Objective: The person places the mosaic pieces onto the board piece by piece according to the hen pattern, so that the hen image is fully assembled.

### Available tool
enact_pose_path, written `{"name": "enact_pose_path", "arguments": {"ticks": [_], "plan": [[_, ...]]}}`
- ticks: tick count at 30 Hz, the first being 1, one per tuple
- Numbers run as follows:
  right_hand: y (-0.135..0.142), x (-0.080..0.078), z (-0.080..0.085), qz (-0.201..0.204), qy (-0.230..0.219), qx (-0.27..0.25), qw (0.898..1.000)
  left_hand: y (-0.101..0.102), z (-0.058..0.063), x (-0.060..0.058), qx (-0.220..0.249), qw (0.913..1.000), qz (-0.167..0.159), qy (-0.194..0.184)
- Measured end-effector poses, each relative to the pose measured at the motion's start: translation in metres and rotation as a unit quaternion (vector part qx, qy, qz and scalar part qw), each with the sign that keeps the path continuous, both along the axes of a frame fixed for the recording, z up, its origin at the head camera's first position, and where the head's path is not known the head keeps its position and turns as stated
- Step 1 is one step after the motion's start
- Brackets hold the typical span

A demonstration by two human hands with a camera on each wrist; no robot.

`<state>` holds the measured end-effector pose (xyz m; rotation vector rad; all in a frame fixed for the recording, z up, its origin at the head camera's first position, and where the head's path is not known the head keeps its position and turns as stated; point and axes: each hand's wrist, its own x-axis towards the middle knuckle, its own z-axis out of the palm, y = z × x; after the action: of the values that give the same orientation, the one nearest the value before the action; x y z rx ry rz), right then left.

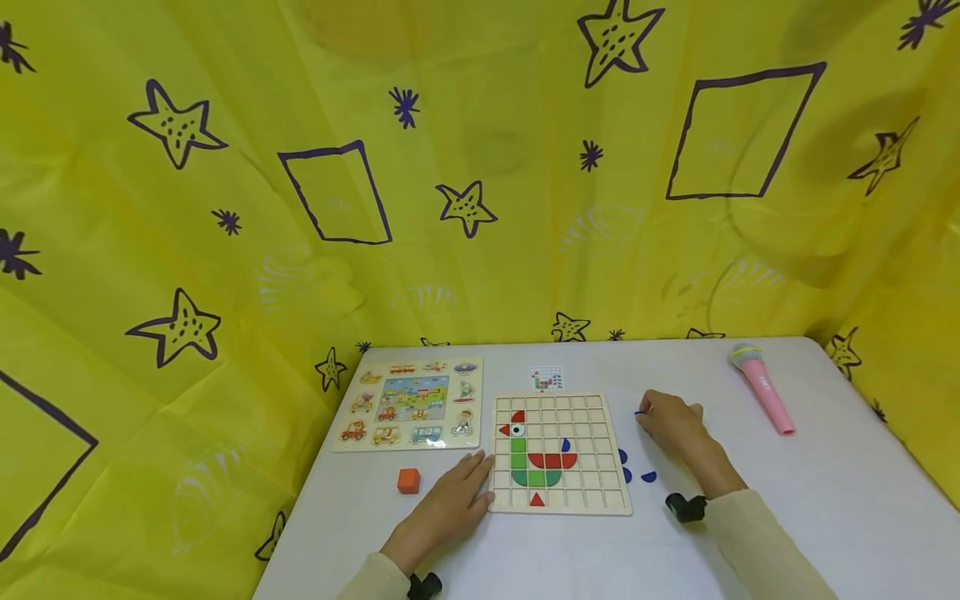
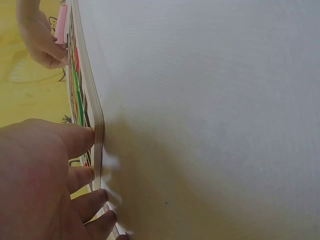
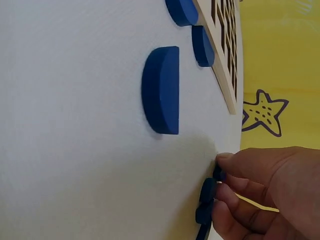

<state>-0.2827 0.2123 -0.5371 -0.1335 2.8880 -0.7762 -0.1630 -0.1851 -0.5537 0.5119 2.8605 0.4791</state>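
A wooden grid board (image 1: 596,457) lies mid-table, with red, green and blue pieces forming a bird figure with a round eye tile (image 1: 517,430). My left hand (image 1: 453,498) rests against the board's left edge, thumb and fingertips touching its rim in the left wrist view. To the right of the board, my right hand (image 1: 675,425) is low over the table. In the right wrist view, its thumb and fingers pinch a small blue piece (image 3: 219,173), mostly hidden, and other blue pieces (image 3: 204,212) touch the fingers. A blue half-round piece (image 1: 648,477) lies nearer me.
Two more blue half-rounds (image 1: 622,456) sit by the board's right edge. A small pattern card (image 1: 546,378) lies behind the board. At left are a vehicle picture puzzle (image 1: 435,410) and an orange cube (image 1: 408,481). A pink microphone (image 1: 767,392) lies far right.
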Motion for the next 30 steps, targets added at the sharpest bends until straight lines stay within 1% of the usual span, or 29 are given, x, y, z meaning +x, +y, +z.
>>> {"name": "enact_pose_path", "arguments": {"ticks": [4, 11, 21, 24, 27, 30], "plan": [[-0.003, 0.001, -0.001, -0.012, 0.006, 0.006, 1.000, 0.001, 0.002, 0.001, 0.000, 1.0000, 0.003, -0.002], [-0.003, 0.001, 0.003, -0.039, 0.003, 0.009, 0.999, 0.001, 0.003, 0.001, 0.000, 1.0000, 0.003, -0.002], [0.006, 0.004, 0.001, 0.004, -0.003, -0.013, 1.000, 0.002, 0.004, 0.002, 0.006, 1.0000, 0.004, -0.003], [0.008, 0.004, 0.001, 0.010, -0.002, -0.010, 1.000, 0.002, 0.003, 0.002, 0.008, 1.0000, 0.003, -0.003], [0.008, 0.004, 0.000, 0.010, 0.000, -0.003, 1.000, 0.002, 0.003, 0.002, 0.007, 1.0000, 0.003, -0.002], [0.007, 0.005, 0.000, 0.007, -0.001, -0.006, 1.000, 0.002, 0.004, 0.002, 0.007, 1.0000, 0.003, -0.003]]}}
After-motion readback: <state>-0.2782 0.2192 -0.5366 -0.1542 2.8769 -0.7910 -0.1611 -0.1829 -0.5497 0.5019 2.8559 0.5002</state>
